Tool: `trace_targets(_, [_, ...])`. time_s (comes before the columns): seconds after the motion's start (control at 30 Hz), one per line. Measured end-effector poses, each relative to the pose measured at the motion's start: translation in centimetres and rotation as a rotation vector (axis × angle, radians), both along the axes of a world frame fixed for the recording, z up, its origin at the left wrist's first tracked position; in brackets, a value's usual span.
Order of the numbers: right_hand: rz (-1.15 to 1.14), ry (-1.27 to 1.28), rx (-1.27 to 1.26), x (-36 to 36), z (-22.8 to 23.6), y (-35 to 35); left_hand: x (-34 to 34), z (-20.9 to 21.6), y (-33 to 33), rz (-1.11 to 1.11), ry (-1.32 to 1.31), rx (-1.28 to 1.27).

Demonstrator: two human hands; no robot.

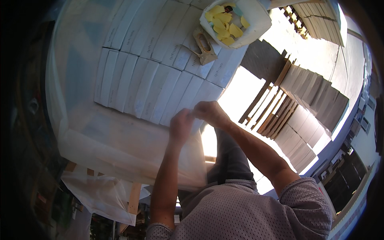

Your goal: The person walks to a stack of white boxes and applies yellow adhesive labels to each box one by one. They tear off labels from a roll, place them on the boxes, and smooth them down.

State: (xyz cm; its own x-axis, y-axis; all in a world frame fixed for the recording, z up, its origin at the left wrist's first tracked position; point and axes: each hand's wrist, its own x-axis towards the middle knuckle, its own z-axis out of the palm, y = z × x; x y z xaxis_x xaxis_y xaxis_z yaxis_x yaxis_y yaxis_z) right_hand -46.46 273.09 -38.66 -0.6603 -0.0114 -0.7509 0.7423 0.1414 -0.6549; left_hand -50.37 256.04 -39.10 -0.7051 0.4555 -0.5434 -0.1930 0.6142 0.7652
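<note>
My left hand (pixel 181 124) and my right hand (pixel 211 113) meet above the near edge of a layer of flat white boxes (pixel 141 86). Both sets of fingers are closed and pressed together at the tips. Whatever lies between them is too small to make out. Just below, a translucent plastic sheet (pixel 152 150) spreads under my left forearm, and its right edge runs up close to my hands. Farther off, a tan, worn tool with an oval opening (pixel 205 47) rests on the boxes.
A white tub (pixel 256 26) holding yellow scraps (pixel 224 24) stands at the far right of the boxes. Beyond, wooden pallet slats (pixel 276 110) and more stacked boxes (pixel 314 94) lie in bright light. Another plastic sheet (pixel 100 192) drapes over wood at the lower left.
</note>
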Motion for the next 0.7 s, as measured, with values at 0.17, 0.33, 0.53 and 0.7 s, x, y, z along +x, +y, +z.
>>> trace_targets(0.17, [0.033,0.008,0.183,0.6,0.3,-0.7,0.6,0.1,0.2,0.002,-0.013,0.007])
trace_targets(0.33, [-0.176,-0.030,0.040,0.7,0.3,-1.1,0.7,-0.1,0.1,0.101,-0.131,-0.001])
trace_targets(0.53, [-0.232,0.023,0.091,0.9,1.8,-0.7,-0.5,0.8,-0.5,0.560,-0.783,0.134])
trace_targets(0.7, [-0.163,0.171,0.159,1.1,2.1,-0.9,-0.1,0.7,-0.3,0.492,-0.674,0.082])
